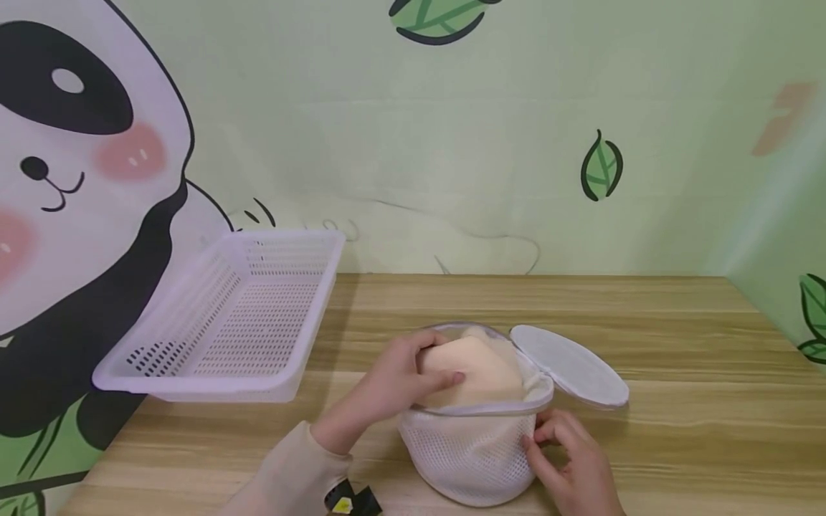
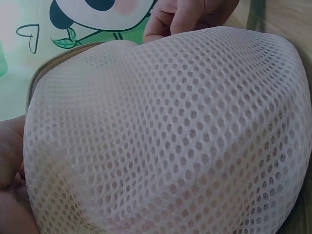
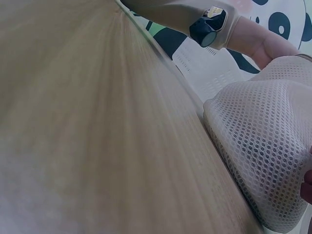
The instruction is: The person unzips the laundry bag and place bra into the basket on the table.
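Observation:
A white mesh laundry bag (image 1: 471,455) stands on the table with its round zippered top open. Its flat round lid (image 1: 571,367) is folded back to the right. Inside the mouth sits a smooth, rounded beige bra (image 1: 484,369), partly above the rim. My left hand (image 1: 403,373) grips it at the left, thumb across the front and fingers partly hidden behind. With thumb and fingers, my right hand (image 1: 577,459) pinches the bag's right side just below the rim. Honeycomb mesh (image 2: 170,126) fills most of the left wrist view.
A white perforated plastic basket (image 1: 293,373) stands at the left. The wooden table (image 1: 684,430) runs back to a wall (image 1: 452,143) painted with a panda and leaves. A dark wrist device (image 1: 351,499) is strapped at the left sleeve.

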The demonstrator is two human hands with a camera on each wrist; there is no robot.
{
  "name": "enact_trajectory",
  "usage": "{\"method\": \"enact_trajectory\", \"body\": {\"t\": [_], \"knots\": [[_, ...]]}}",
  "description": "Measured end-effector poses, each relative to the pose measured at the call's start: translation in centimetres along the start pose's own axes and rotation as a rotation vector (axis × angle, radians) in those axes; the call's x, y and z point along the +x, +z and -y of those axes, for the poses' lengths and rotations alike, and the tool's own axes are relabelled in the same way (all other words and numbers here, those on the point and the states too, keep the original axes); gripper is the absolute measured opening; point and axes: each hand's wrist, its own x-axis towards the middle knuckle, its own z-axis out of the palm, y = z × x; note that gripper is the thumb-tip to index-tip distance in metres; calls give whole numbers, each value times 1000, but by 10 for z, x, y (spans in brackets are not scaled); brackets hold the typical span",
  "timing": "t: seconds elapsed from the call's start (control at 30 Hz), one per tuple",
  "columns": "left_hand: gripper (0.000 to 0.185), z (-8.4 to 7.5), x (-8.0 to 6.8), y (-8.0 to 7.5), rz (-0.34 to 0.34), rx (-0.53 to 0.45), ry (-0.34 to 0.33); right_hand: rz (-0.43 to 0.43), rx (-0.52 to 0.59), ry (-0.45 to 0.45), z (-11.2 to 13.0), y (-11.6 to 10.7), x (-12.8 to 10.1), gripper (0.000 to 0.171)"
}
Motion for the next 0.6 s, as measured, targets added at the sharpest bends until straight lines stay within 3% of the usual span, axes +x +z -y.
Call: {"method": "enact_trajectory", "body": {"t": [0.3,0.6], "knots": [[30,-5,-1,-5,-91,-113,-49,-15,50,-55,-6,3,-2,39],[29,-14,4,-16,-147,-193,-5,-2,36,-53,-5,4,-2,38]]}}
